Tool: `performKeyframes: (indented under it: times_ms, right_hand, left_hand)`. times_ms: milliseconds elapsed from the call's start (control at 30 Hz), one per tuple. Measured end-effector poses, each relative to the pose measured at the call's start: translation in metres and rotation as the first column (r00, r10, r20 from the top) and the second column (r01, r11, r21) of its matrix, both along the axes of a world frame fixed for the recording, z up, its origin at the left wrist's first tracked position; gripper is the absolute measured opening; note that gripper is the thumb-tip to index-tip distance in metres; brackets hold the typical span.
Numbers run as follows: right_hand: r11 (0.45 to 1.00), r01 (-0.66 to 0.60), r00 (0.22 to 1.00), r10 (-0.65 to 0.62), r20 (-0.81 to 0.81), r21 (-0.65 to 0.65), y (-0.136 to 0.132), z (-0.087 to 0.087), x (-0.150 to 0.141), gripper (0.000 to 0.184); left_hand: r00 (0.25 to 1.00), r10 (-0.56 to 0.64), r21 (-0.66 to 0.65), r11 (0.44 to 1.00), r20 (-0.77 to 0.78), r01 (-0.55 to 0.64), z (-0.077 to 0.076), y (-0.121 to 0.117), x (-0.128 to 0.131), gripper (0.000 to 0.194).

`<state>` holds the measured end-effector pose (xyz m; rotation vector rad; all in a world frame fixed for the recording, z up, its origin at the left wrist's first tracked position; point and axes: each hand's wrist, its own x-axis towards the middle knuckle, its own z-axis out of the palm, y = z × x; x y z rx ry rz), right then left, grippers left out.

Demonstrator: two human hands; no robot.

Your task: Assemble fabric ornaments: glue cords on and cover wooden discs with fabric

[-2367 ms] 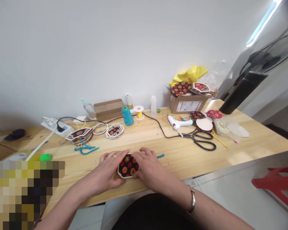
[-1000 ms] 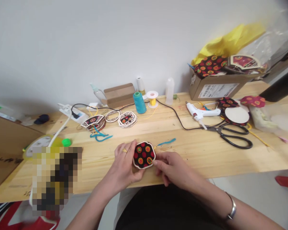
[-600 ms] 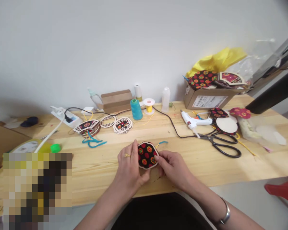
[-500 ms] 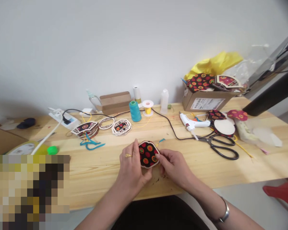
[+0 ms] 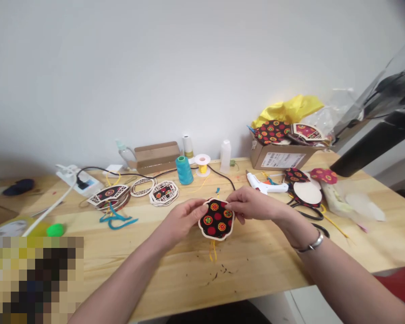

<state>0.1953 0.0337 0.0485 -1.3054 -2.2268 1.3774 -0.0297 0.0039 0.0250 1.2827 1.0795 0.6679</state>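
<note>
Between my hands is a scalloped ornament of black floral fabric with a pale wooden rim, held above the table. My left hand grips its upper left edge, thumb on the fabric face. At the upper right edge, my right hand pinches it between thumb and fingers. A small blue tassel or cord end sticks up from its top, and a yellow cord loop hangs below. Dark scraps lie scattered on the wood in front of it.
A white glue gun and black-handled scissors, partly behind my right arm, lie at right. Behind stand a teal thread cone, a yellow thread spool and a filled cardboard box. Fan-shaped pieces and lattice pieces lie left.
The ornament has been turned, so its blue end points up and a yellow loop hangs below. My right hand has moved to its upper right edge. The camera view has shifted.
</note>
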Motion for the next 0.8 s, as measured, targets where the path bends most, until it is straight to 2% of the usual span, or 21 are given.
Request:
performKeyframes:
  times_ms: [67,133,267,433,600,800]
  right_hand:
    - [0.999,-0.049,0.998,0.049,0.037,-0.003,0.007,0.004,-0.001,0.029]
    - [0.997,-0.081,0.994,0.08,0.072,0.002,0.01,0.005,-0.004,0.029]
    - [0.995,-0.095,0.991,0.093,0.091,0.016,0.011,0.0,-0.011,0.03]
    - [0.995,-0.097,0.994,0.096,0.048,0.026,0.011,-0.011,-0.012,0.03]
    - [0.997,-0.067,0.996,0.066,-0.06,-0.023,0.009,-0.024,-0.008,0.029]
    - [0.986,0.044,0.957,-0.088,-0.275,-0.164,0.008,-0.033,-0.009,0.046]
  left_hand:
    - [0.989,-0.026,-0.101,0.994,0.144,0.041,-0.005,0.011,0.001,0.055]
    - [0.981,-0.025,-0.138,0.989,0.194,0.052,-0.012,0.016,0.004,0.052]
    - [0.983,-0.033,-0.113,0.992,0.178,0.054,-0.023,0.017,0.008,0.04]
    - [0.996,0.025,-0.057,0.998,0.087,-0.02,-0.024,0.013,0.009,0.038]
    - [0.99,0.11,-0.052,0.993,0.091,-0.106,-0.03,0.009,0.009,0.039]
    - [0.957,0.262,-0.056,0.965,0.124,-0.257,-0.039,0.01,0.004,0.036]
